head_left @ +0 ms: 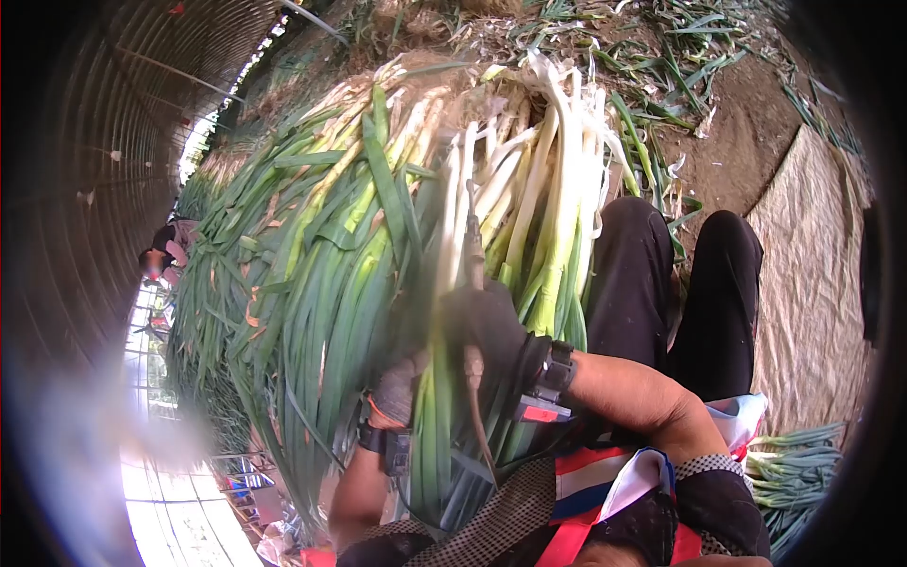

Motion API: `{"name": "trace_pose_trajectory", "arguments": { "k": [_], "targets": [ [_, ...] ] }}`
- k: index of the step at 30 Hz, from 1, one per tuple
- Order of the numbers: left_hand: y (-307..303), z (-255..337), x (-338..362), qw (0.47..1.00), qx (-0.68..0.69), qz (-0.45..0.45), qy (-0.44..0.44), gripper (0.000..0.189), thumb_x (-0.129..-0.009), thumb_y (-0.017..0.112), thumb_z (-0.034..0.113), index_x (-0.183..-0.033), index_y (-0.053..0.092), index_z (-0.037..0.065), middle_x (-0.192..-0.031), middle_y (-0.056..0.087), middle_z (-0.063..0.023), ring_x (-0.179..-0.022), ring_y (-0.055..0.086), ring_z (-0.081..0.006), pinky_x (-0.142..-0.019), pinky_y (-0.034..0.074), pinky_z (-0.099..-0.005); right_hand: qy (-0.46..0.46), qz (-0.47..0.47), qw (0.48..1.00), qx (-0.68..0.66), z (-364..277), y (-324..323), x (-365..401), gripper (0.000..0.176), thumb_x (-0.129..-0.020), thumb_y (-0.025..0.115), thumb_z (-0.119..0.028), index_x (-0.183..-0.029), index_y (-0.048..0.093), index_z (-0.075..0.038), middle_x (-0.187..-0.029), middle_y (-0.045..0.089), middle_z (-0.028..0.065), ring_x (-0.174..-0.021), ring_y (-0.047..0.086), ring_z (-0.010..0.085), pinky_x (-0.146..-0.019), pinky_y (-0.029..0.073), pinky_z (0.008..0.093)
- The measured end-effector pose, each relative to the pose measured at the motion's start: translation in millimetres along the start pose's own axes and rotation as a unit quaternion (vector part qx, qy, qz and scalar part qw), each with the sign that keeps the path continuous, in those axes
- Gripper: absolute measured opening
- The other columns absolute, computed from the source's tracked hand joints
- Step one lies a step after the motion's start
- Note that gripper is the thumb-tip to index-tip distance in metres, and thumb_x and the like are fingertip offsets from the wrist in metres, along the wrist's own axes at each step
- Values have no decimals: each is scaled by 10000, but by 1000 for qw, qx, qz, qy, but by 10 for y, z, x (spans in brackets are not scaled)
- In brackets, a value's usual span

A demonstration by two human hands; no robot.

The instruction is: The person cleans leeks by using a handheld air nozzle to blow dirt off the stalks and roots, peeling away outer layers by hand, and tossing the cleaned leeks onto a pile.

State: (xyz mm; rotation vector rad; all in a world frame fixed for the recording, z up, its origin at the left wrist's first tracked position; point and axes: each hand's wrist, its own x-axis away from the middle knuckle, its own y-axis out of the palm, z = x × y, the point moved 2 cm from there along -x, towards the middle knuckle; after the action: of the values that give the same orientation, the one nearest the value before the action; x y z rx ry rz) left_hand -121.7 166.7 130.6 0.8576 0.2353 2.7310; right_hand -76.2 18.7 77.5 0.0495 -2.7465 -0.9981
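Observation:
My right hand [487, 326], in a dark glove, is closed around a thin rod-like tool [474, 236]. A brown, hose-like tail [480, 416] hangs below the fist; blur hides the tool's exact kind. My left hand [397, 387], in a grey glove with an orange cuff, is closed at the green leaves of a long green onion [436, 364], beside the right hand. The onion's pale stem points away from me and is smeared by motion. Peeled white-stemmed green onions [562, 189] lie just beyond my right hand, against my knee.
A large heap of unpeeled green onions [312, 255] spreads to the left. Leaf scraps [680, 76] litter the soil. A beige cloth [803, 293] lies right of my legs, near another onion pile [794, 472]. Another person [175, 248] is at the far left.

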Motion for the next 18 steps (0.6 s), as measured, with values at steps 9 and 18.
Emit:
{"name": "trace_pose_trajectory", "arguments": {
  "k": [9, 18],
  "targets": [
    [74, -307, 222, 989, 40, -135, 47, 482, -818, 659, 360, -1134, 562, 10, -976, 615, -93, -755, 607, -187, -665, 512, -291, -81, -100, 978, 165, -60, -153, -87, 73, -808, 560, -3, -845, 616, -32, -777, 628, 43, -699, 624, 131, -595, 484, 257],
    [353, -128, 513, 756, -637, 136, 65, 364, -803, 660, 254, -1086, 605, 31, -874, 645, -178, -747, 633, -279, -675, 488, -346, 38, 11, 993, -109, -338, -47, 268, 172, -768, 650, -132, -666, 585, -9, -549, 494, 11, -445, 444, 100, -426, 333, 265]
  ]
}}
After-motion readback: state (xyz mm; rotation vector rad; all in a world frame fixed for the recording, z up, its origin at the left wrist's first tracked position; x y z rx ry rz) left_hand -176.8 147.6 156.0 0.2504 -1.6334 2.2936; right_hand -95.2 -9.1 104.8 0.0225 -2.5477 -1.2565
